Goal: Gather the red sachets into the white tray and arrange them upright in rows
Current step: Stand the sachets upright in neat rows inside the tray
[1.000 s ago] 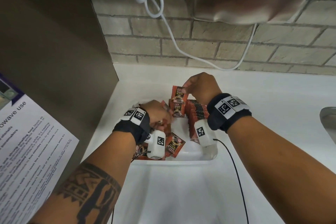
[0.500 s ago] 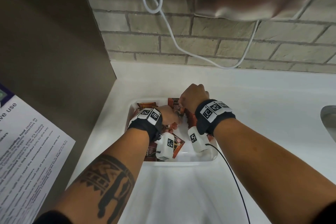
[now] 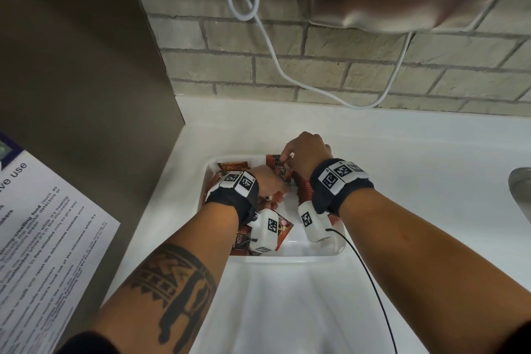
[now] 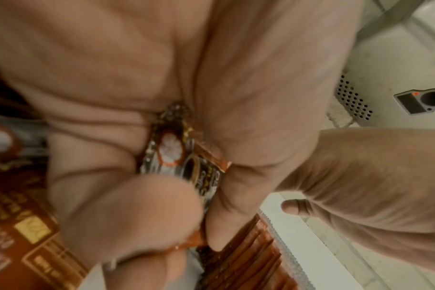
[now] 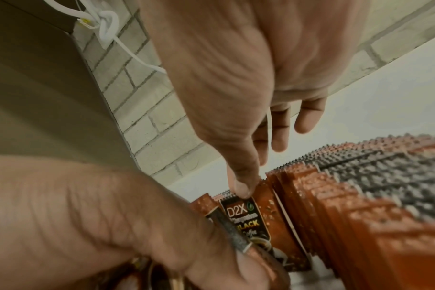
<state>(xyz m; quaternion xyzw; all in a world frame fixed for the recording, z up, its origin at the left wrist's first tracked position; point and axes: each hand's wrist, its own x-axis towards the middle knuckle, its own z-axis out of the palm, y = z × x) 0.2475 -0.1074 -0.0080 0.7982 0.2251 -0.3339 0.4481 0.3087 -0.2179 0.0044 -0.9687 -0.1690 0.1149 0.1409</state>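
The right hand [image 3: 306, 152] reaches down over the far end of the row [image 5: 348, 198] of upright sachets, its thumb tip pressed on the top edge of the front sachet [image 5: 249, 217], the one printed D2X, while the other fingers hang loose behind; it seems to pinch that sachet's top edge, though the grip is partly hidden. The left hand [image 3: 270, 184] sits just beside it, on the near-left side of the row, fingers curled round another sachet [image 4: 171, 151] held on edge; the wrist view is blurred, so how many it holds is hard to tell. The row stands packed along the right side of the tray [image 3: 287, 260], which rests on the white tabletop [image 3: 431, 158]. Loose sachets [image 3: 283, 231] lie flat to the left of the row, one more [image 3: 232, 165] against the tray's far wall. The main risk is the row itself: it leans on its own packing, and if the right hand lets go of the front sachet before the next one is pushed in, the end sachets could fan forward and slump flat. Forcing the left hand's sachet in at a slant could wedge it crosswise or buckle its neighbour. The two hands are crowded close, so a knuckle could knock the row sideways. The wrist cable [image 3: 370, 276] trailing over the tray's near rim might also snag and drag the light tray.
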